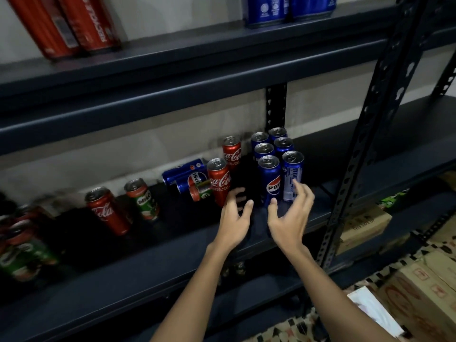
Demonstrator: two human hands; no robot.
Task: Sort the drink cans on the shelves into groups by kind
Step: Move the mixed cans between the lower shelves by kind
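Note:
Several blue Pepsi cans (270,178) stand upright in a tight group on the dark middle shelf (153,245). Left of them stand two red Coca-Cola cans (219,180), with two Pepsi cans (182,172) and a small Milo can (201,192) lying on their sides behind. Further left stand another Coca-Cola can (107,209) and a green Milo can (143,198). My left hand (235,218) hovers with spread fingers by the front Coca-Cola can, holding nothing. My right hand (291,215) is open just in front of the front Pepsi cans; contact is unclear.
At the far left edge stands a blurred cluster of Milo and red cans (19,245). The upper shelf holds red cans (66,23) and blue cans (288,8). A perforated black upright (365,141) stands to the right. Cardboard boxes (365,225) sit below right.

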